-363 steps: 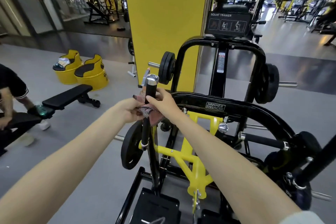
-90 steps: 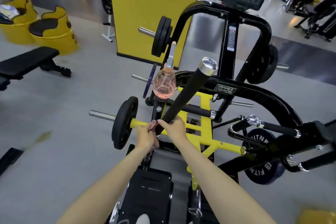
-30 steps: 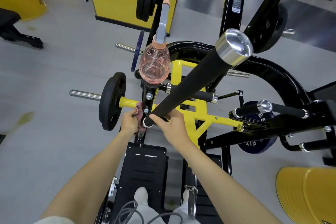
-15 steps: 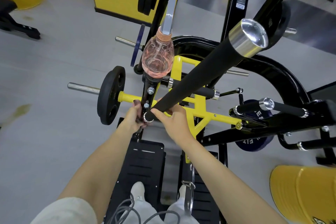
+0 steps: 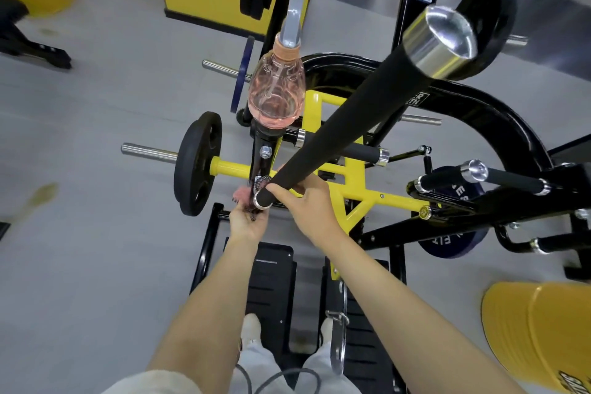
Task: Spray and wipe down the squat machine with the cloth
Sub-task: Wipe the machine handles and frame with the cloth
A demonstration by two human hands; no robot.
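The squat machine has a black and yellow frame [image 5: 335, 169]. Its long black handle bar [image 5: 351, 118] with a chrome cap rises toward me. My right hand [image 5: 308, 206] grips the lowest part of this bar. Just left of it, my left hand [image 5: 248, 222] holds a pink mesh cloth [image 5: 244, 195] bunched against the bar's base ring and the black post. A clear spray bottle [image 5: 276, 89] with pink liquid stands upright on the top of that post, above both hands and untouched.
A black weight plate [image 5: 196, 163] hangs on the left sleeve and a blue plate [image 5: 454, 243] sits low on the right. Black foot plates [image 5: 271, 281] lie under my feet. A yellow drum [image 5: 543, 336] stands at the lower right, and a bench's base [image 5: 35, 48] at the upper left.
My left hand has slid the cloth down from the post to just under the bar's base ring. My right hand keeps its grip on the bar.
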